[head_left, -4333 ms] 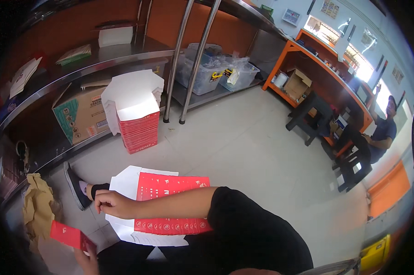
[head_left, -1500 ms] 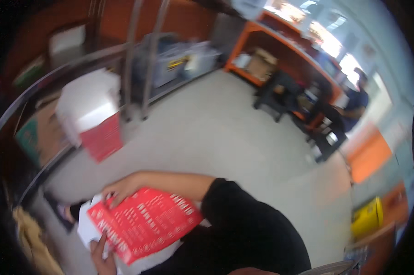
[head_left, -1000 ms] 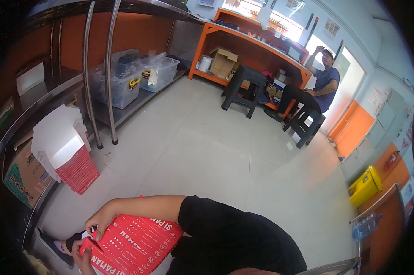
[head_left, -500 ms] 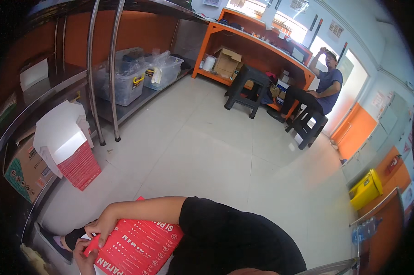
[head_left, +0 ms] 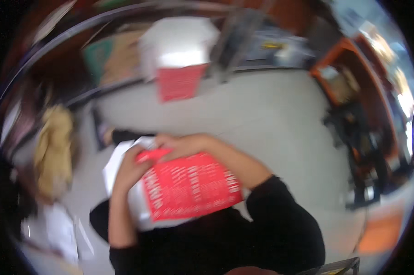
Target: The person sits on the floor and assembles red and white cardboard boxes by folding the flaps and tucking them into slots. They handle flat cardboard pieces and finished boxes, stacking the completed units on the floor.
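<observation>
On my lap lies a red printed cardboard sheet (head_left: 197, 183) with white sides showing, perhaps a flattened carton. My left hand (head_left: 134, 167) grips its far left edge, thumb and fingers bent around the red board. Close beside it, my right hand (head_left: 181, 146) bends over the far edge, its fingers on a folded red strip between the two hands. Motion blur softens the fingertips. Out in front on the floor, an open stack of red-and-white cartons (head_left: 179, 85) stands with white flaps spread.
A brown-and-green cardboard box (head_left: 117, 57) sits left of the stack. Tan crumpled paper (head_left: 54, 151) and white sheets (head_left: 60, 229) lie at my left. Ahead are clear plastic bins (head_left: 285, 50) under a shelf. Black stools (head_left: 353, 133) and an orange bench (head_left: 349, 50) stand on the right.
The view has swung left and down, bringing the lap to the middle and the tan paper into sight. Both hands stay on the red cardboard's edge.
</observation>
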A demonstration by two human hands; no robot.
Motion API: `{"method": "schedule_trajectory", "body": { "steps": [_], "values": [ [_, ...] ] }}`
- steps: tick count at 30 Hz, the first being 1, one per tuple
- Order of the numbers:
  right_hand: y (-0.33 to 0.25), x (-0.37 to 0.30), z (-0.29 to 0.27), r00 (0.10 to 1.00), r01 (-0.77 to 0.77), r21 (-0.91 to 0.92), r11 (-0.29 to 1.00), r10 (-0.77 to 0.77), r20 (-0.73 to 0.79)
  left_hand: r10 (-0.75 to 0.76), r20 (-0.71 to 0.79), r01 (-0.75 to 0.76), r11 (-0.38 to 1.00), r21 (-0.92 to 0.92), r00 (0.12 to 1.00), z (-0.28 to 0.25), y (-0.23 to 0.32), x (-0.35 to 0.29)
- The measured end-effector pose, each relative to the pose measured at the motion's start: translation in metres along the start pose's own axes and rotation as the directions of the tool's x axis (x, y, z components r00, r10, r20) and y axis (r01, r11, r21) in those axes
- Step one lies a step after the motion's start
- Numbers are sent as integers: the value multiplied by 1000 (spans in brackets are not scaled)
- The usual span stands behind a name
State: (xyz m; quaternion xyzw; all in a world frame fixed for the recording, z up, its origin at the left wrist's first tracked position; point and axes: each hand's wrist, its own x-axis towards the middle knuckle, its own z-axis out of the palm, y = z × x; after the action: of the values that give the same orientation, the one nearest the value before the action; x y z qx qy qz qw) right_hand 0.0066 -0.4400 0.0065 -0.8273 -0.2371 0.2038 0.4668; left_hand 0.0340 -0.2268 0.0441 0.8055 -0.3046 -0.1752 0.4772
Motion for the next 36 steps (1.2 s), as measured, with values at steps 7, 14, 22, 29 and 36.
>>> {"method": "schedule_trajectory", "body": {
  "steps": [7,14,22,29,36],
  "values": [
    [-48,-1,-10,993,-99,14,995,98,69,-61,171,85,987,-136,983,-16,22,-8],
    [-52,-11,-13,986,-162,99,982,157,52,196,-27,-193,977,87,980,0,-56,-11],
    [-17,26,-25,979,-33,227,973,-15,204,230,-161,-198,961,193,960,22,-72,-7],
    [5,33,-8,991,-136,374,917,132,38,246,-93,-226,957,180,965,18,-77,-1],
    [27,27,-10,971,-230,447,864,237,39,227,2,-224,961,163,974,16,-78,8]
  ]
}}
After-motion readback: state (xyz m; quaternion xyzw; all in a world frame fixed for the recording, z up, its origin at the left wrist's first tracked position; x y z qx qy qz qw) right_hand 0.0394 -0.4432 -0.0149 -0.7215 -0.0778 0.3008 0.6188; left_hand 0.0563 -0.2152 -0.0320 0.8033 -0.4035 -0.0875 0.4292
